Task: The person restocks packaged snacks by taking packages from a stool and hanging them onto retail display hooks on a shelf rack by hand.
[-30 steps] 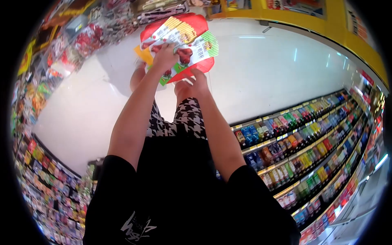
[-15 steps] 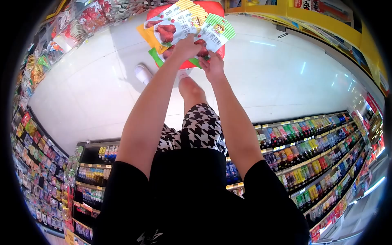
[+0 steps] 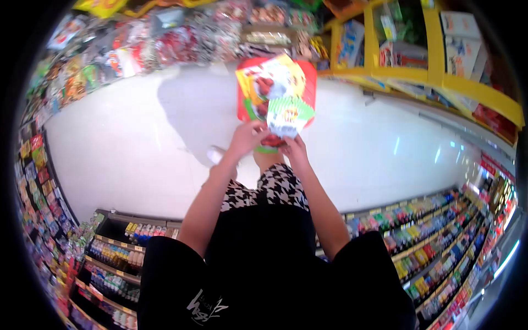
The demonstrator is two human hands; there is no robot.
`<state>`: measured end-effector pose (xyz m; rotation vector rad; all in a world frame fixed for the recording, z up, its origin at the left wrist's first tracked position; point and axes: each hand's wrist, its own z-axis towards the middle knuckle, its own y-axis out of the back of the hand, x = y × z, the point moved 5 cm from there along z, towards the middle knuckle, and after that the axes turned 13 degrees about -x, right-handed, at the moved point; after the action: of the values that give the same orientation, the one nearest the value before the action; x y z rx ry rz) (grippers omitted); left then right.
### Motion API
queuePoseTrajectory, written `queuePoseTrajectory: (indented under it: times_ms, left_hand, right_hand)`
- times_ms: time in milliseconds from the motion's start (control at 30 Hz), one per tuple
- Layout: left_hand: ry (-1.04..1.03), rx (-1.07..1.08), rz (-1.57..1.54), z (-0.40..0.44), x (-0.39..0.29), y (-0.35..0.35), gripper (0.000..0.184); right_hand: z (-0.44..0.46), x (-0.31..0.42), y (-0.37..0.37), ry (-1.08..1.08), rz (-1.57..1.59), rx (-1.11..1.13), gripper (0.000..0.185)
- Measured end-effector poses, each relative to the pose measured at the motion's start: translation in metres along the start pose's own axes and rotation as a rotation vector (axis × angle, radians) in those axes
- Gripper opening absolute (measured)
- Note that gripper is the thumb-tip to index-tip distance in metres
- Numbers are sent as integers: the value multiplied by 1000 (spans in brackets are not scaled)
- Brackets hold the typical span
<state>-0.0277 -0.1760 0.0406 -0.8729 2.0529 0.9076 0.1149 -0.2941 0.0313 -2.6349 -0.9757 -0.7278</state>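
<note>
Your left hand [image 3: 246, 139] and right hand [image 3: 297, 154], fingers partly curled, pinch 1 white packet [image 3: 284, 116], green-striped at top, reddish food pictured below, over a red surface's [image 3: 310, 87] near edge.

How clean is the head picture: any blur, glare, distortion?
Head view: left hand, right hand and packets slightly blurred; head view: light streaks glare on the floor at right, shadow left of the packets; head view: shelves curve, fisheye-style.

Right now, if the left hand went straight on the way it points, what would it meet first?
The left hand would likely meet the green-striped packet first; blur and unclear depth hide whether they touch.
</note>
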Motion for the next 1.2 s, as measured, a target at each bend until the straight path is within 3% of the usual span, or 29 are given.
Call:
queuePoseTrajectory:
  times_ms: [67,133,200,267,333,533,633,733,1033,1200]
  left_hand:
    - [54,-64,-136,-44,-17,44,20]
    - [-27,-133,-212,-83,-24,79,21]
    - [-2,-158,-412,-115,-2,121,24]
    - [-140,-245,-504,-148,20,167,23]
    - [54,-219,-657,-186,40,217,23]
    - [116,-581,-674,-328,113,359,20]
    - [182,-792,-749,-395,147,395,18]
    - [112,-1039,-877,-442,179,409,18]
    - [229,-1362,-1016,-498,255,455,16]
    - [220,-1374,-1031,-488,276,552,19]
  right_hand:
    - [-30,-3,-22,105,-96,95,29]
    - [-63,-5,-49,162,-170,198,31]
    - [-101,-13,-97,325,-237,265,34]
    - [-119,-43,-133,292,-283,379,34]
    - [-153,-68,-181,265,-292,464,33]
    - [-260,-167,-319,167,-600,825,30]
    - [-302,-212,-379,174,-810,1030,30]
    - [-342,-252,-412,188,-990,1139,32]
    - [-374,-356,-504,61,-1338,1285,39]
    - [-403,-382,-608,70,-1260,1358,34]
